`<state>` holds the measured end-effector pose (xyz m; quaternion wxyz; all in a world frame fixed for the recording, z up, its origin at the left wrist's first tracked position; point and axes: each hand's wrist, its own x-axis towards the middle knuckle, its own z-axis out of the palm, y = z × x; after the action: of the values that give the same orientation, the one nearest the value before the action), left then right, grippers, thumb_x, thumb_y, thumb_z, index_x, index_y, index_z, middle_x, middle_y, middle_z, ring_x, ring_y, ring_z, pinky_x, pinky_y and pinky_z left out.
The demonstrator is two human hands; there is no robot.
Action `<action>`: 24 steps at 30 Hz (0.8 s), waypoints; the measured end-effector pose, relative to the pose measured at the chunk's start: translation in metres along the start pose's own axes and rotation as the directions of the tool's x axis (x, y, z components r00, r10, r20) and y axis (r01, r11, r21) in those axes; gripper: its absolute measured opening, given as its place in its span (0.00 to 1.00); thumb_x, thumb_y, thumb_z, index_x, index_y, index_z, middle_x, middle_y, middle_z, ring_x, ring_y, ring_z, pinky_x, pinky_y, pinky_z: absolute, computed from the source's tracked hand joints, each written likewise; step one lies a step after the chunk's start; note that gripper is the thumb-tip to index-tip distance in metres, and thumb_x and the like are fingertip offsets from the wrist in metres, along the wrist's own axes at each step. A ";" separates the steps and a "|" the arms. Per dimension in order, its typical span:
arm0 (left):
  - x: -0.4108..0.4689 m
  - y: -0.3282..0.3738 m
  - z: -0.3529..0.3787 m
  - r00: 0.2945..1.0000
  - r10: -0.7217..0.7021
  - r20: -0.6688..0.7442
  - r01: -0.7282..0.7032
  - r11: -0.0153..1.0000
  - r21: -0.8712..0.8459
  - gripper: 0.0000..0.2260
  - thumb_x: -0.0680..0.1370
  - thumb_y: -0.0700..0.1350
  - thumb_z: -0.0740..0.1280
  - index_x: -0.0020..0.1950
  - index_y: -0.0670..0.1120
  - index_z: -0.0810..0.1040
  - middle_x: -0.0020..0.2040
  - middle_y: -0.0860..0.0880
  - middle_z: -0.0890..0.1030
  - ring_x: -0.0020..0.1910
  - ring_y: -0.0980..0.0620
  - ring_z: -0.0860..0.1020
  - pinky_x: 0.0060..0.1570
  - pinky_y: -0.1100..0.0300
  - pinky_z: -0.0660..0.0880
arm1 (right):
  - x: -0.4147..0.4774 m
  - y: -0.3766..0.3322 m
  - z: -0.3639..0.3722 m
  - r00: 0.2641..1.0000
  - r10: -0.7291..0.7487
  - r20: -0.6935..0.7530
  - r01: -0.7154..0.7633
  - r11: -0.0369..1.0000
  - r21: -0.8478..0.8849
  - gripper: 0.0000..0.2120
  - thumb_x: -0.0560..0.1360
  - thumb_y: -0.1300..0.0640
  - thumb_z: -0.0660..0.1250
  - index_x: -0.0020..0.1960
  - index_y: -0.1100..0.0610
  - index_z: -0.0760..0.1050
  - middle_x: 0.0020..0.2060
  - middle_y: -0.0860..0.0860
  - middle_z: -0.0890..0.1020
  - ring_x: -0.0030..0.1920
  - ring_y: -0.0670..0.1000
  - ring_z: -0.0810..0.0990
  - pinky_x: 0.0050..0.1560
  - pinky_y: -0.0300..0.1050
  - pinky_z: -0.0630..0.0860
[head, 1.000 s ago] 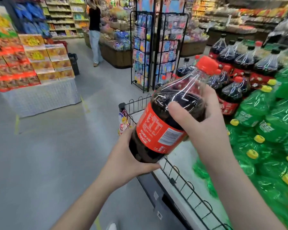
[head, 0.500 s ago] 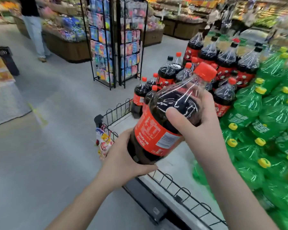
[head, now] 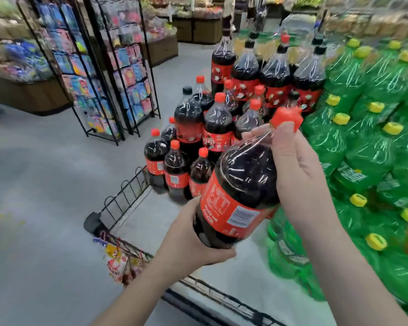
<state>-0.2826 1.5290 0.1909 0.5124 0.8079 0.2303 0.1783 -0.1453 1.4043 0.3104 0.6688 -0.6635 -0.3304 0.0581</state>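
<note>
Cola bottle (head: 240, 191) is held clear of the display in both hands. It is tilted, with the red cap (head: 286, 118) pointed up and away to the right and the base turned toward the wearer.

- **Left grip:** The base is cupped by the left hand (head: 193, 241). The thumb is laid under the near edge, and the fingers are hidden behind the bottom.
- **Right grip:** The shoulder and neck are gripped by the right hand (head: 299, 175), closed round just under the cap. Fingertips (head: 254, 134) are seen on the far side of the clear neck.
- **Between the grips:** The red label (head: 229, 208) is turned up toward the camera.

Surroundings:

- **Directly below the held bottle:** A white display platform (head: 233, 274) is seen, bordered by a low black wire rail (head: 125, 198).
- **Beyond the left grip:** Upright cola bottles (head: 174, 170) are stood in a cluster on that platform, with larger ones raised higher behind them.
- **Right of the right grip:** Green bottles (head: 363, 147) with yellow caps are packed in shrink wrap, close beside the wrist.
- **Left of the left forearm:** Snack packets (head: 118, 262) are hung at the rail's outer corner.
- **Well beyond both grips, to the left:** Two black wire racks (head: 104, 78) of coloured packets are stood on the grey floor (head: 45, 184).

The far background is blurred.
</note>
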 end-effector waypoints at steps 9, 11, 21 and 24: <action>0.071 -0.031 0.054 0.987 -0.048 0.153 0.059 0.996 -0.069 0.36 0.62 0.41 0.87 0.64 0.57 0.75 0.54 0.59 0.85 0.53 0.58 0.85 0.47 0.57 0.83 | 0.052 0.057 -0.021 0.992 -0.007 -0.125 -0.016 0.982 -0.186 0.25 0.80 0.33 0.57 0.53 0.51 0.83 0.48 0.39 0.87 0.52 0.42 0.85 0.57 0.45 0.79; 0.081 -0.042 0.068 0.980 -0.071 0.184 0.090 0.991 -0.099 0.38 0.62 0.43 0.87 0.66 0.59 0.74 0.56 0.57 0.85 0.56 0.55 0.85 0.49 0.50 0.85 | 0.054 0.074 -0.022 0.987 -0.020 -0.159 -0.017 0.973 -0.229 0.26 0.81 0.34 0.55 0.53 0.51 0.83 0.47 0.39 0.87 0.50 0.41 0.84 0.54 0.42 0.77; 0.127 -0.122 0.139 0.926 -0.131 0.355 0.197 0.968 -0.156 0.48 0.62 0.59 0.87 0.77 0.59 0.67 0.70 0.53 0.78 0.69 0.53 0.79 0.66 0.49 0.79 | 0.050 0.145 -0.023 0.968 -0.006 -0.252 -0.113 0.884 -0.453 0.27 0.83 0.37 0.55 0.51 0.59 0.79 0.46 0.53 0.84 0.49 0.51 0.81 0.54 0.42 0.74; 0.133 -0.135 0.154 0.870 -0.268 0.414 0.357 0.922 -0.152 0.47 0.62 0.60 0.87 0.75 0.62 0.65 0.71 0.54 0.78 0.67 0.58 0.79 0.65 0.53 0.80 | 0.051 0.163 -0.022 0.961 0.005 -0.278 -0.139 0.875 -0.463 0.23 0.84 0.39 0.55 0.54 0.56 0.80 0.48 0.49 0.84 0.52 0.44 0.81 0.54 0.34 0.72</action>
<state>-0.1164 1.5376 0.0120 0.6572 0.7157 0.2318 -0.0449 -0.0353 1.4304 0.1803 0.5199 -0.8216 -0.2157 -0.0905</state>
